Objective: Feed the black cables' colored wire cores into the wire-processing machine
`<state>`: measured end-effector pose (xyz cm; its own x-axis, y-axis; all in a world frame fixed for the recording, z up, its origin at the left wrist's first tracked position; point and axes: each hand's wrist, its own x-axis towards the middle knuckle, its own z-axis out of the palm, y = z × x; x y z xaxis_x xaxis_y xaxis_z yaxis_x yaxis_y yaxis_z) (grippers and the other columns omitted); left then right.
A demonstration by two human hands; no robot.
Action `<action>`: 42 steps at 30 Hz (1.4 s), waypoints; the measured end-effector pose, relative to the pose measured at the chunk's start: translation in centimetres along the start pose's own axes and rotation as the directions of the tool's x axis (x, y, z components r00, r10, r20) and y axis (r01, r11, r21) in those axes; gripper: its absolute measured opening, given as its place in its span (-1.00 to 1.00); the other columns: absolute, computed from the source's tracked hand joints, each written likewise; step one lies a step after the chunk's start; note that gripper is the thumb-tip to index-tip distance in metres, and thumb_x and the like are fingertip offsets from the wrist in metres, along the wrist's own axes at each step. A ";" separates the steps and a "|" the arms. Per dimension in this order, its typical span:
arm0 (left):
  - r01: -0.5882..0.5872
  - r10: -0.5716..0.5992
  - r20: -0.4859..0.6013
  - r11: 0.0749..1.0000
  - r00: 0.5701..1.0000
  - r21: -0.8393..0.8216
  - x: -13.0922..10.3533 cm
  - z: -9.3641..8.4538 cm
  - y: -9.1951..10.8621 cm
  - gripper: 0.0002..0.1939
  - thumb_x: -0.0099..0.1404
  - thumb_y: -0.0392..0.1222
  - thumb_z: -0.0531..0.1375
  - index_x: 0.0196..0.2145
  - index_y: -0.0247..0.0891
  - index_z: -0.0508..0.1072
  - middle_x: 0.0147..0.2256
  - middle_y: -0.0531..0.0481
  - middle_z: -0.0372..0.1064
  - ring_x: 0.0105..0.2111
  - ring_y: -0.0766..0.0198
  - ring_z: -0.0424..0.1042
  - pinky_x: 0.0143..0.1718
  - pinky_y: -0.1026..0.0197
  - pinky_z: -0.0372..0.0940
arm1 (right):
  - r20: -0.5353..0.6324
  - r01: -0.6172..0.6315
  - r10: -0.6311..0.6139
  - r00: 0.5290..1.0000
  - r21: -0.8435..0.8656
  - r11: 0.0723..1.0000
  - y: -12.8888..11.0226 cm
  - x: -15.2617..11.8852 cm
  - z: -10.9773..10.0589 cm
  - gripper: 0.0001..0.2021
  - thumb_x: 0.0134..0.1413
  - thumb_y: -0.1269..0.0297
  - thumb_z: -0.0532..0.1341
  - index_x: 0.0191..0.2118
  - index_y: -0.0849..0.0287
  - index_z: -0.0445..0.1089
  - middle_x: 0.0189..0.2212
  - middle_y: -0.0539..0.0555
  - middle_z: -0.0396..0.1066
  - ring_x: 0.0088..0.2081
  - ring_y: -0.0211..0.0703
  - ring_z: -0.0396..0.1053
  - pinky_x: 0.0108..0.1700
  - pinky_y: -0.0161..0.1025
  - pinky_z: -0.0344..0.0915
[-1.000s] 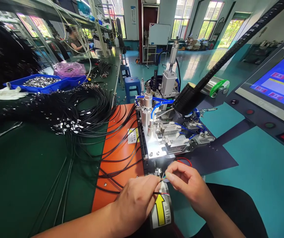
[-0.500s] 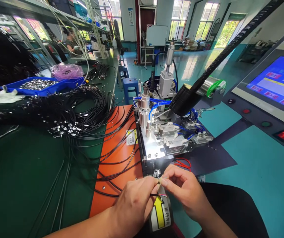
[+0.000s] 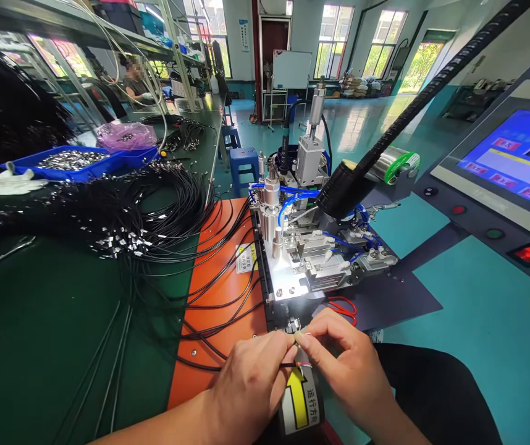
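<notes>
My left hand is closed around a black cable. The cable's stripped end shows thin coloured wires beyond my fingers. Thumb and forefinger of my right hand are pinched together, meeting my left fingertips; what lies between them is too small to name. Just beyond the fingertips sits a small metal fixture at the front of the bench machine. Below the hands is a dark cylinder with a yellow arrow label.
Black cables lie across the orange base plate and in a coiled heap on the green table. A blue tray holds small metal parts. A control screen stands right; a solder spool hangs behind a black flexible arm.
Both hands keep nearly the same pose, with the fingertips still together. My right fingers have shifted very slightly. The view has moved a little.
</notes>
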<state>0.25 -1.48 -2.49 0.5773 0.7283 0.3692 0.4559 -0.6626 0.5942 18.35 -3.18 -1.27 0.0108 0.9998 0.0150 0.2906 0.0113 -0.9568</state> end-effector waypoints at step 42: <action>-0.035 0.034 0.080 0.999 0.996 0.008 0.5 -0.3 -0.8 -0.79 0.44 -0.32 0.00 -0.22 -0.28 0.44 -0.42 -0.03 0.33 -0.44 0.26 0.32 -0.40 0.24 0.20 | -0.045 -0.190 0.206 0.978 0.231 0.954 2.3 -0.1 -1.5 -0.70 0.28 0.02 0.15 -0.31 0.15 0.40 -0.58 -0.07 0.20 -0.50 -0.24 0.17 -0.44 -0.30 0.11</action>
<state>-0.04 -0.53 -2.58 0.6449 0.6891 0.3304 0.4411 -0.6887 0.5754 20.45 -3.30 -3.04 0.1137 0.9790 -0.1692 0.0540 -0.1761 -0.9829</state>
